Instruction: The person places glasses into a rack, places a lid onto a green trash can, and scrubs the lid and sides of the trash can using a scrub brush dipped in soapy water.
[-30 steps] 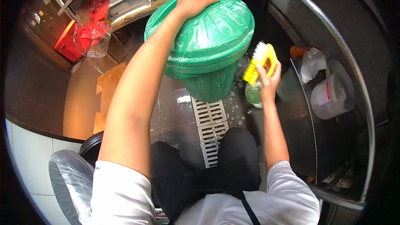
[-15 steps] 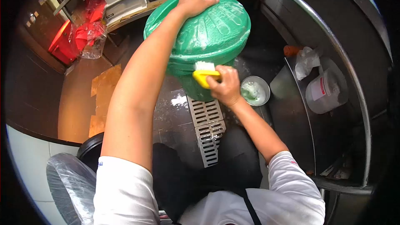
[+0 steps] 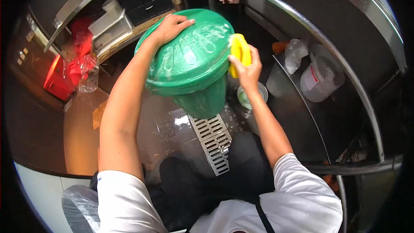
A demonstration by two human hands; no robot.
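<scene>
A green lidded bin (image 3: pixel 201 99) stands tilted on the wet floor, soap suds streaking its ribbed lid (image 3: pixel 194 54). My left hand (image 3: pixel 169 29) lies with its fingers over the upper left of the lid. In my right hand (image 3: pixel 250 70) is a yellow-handled scrub brush (image 3: pixel 239 55), gripped by its looped handle. The brush's white bristles, mostly hidden, meet the right rim of the lid. Just below that hand, a round metal bowl (image 3: pixel 264 91) of foamy water sits on the floor, partly covered by my forearm.
A metal drain grate (image 3: pixel 211 136) runs along the floor before my knees. At right are a clear plastic tub (image 3: pixel 318 82), a crumpled plastic bag (image 3: pixel 295 55) and a curved metal rail (image 3: pixel 302 19). A red bin (image 3: pixel 58 80) and clear storage boxes (image 3: pixel 113 30) stand at left.
The brush in my right hand has gone from the front rim of the lid up to its right side. My left hand stays on the lid; the camera view has shifted.
</scene>
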